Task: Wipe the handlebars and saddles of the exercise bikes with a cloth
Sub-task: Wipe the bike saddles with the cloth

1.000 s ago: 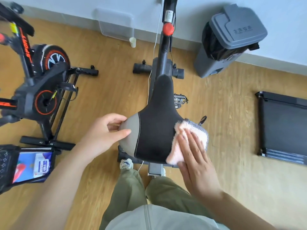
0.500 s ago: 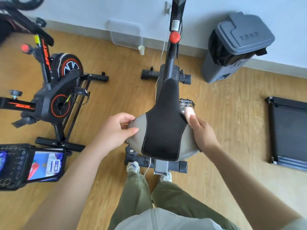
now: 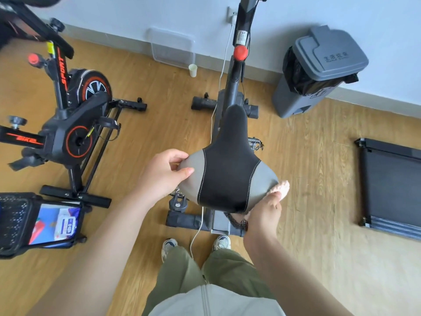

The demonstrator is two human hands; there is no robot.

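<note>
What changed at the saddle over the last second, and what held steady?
The right hand slid the cloth off the top of the saddle, ran it along the right edge, and now holds it against the right rear rim, fingers hidden underneath. The left hand kept gripping the saddle's grey left side, thumb on top.

Bright, even light; edges bowed, perhaps blurred.

Two exercise bikes [image 3: 75, 133] [image 3: 237, 92], two hands [image 3: 163, 176] [image 3: 265, 215], one saddle [image 3: 227, 172], one cloth [image 3: 282, 189]
</note>
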